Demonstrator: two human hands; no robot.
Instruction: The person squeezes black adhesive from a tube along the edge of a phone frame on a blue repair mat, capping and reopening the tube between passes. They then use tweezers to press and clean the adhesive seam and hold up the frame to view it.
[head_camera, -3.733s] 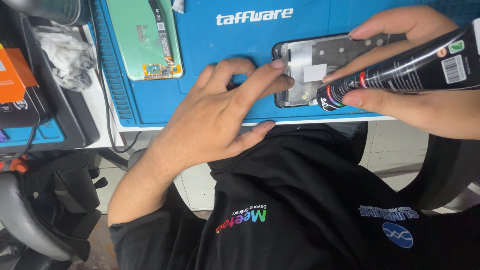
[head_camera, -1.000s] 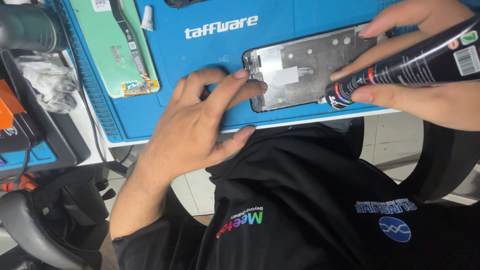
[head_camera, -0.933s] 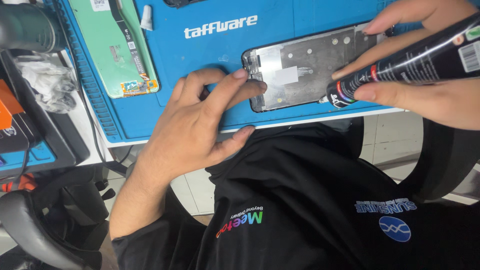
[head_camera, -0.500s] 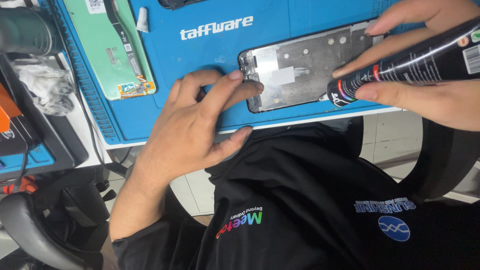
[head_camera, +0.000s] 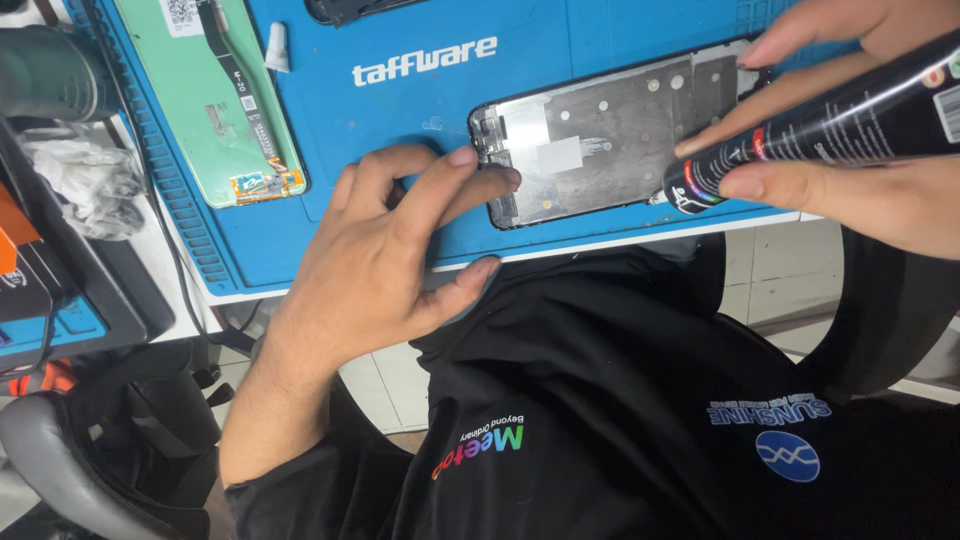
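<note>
A grey metal phone frame (head_camera: 610, 140) lies on the blue work mat (head_camera: 420, 110) near its front edge. My left hand (head_camera: 385, 270) rests on the mat, its fingertips pressing the frame's left end. My right hand (head_camera: 850, 150) grips a black glue tube (head_camera: 820, 125), whose nozzle touches the frame's lower right edge.
A green phone screen panel with a flex cable (head_camera: 225, 100) lies on the mat's left part, a small white cap (head_camera: 277, 47) beside it. Crumpled white tissue (head_camera: 85, 180) and a black and orange tray (head_camera: 40, 280) sit at far left. A chair arm (head_camera: 60, 460) is below.
The glue tube's nozzle has slid right along the frame's lower edge. My left hand keeps pressing the frame's left end. The view shifted slightly.
</note>
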